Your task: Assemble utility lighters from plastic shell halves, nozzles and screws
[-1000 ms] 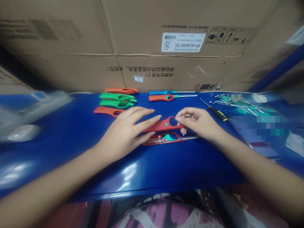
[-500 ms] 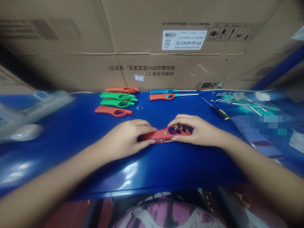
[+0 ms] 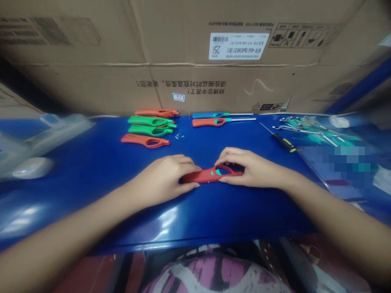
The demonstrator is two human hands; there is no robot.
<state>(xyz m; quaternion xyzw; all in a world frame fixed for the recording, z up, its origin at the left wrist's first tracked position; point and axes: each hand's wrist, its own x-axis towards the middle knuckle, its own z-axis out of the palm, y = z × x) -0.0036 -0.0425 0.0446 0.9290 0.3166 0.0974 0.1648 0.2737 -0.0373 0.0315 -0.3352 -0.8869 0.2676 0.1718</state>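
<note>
Between my two hands lies a red lighter casing (image 3: 203, 175), low over the blue table. Its two halves now sit closed together, and a teal trigger shows inside the finger loop. My left hand (image 3: 172, 173) grips the wide handle end, thumb on the near edge. The fingers of my right hand (image 3: 244, 165) pinch the narrow end around the loop, with the thumb at the near side. Part of each end is hidden by my fingers.
Green casings (image 3: 151, 129) and an orange casing (image 3: 145, 141) lie at the back left beside tiny screws (image 3: 179, 136). Two long-nosed lighters (image 3: 212, 121) rest behind my hands. A screwdriver (image 3: 284, 142) and teal lighter parts (image 3: 317, 130) are on the right. A cardboard box (image 3: 183, 53) stands behind.
The upper half has come down onto the lower one; the gap with metal parts along the near edge has closed. The teal trigger has come into view in the loop.
</note>
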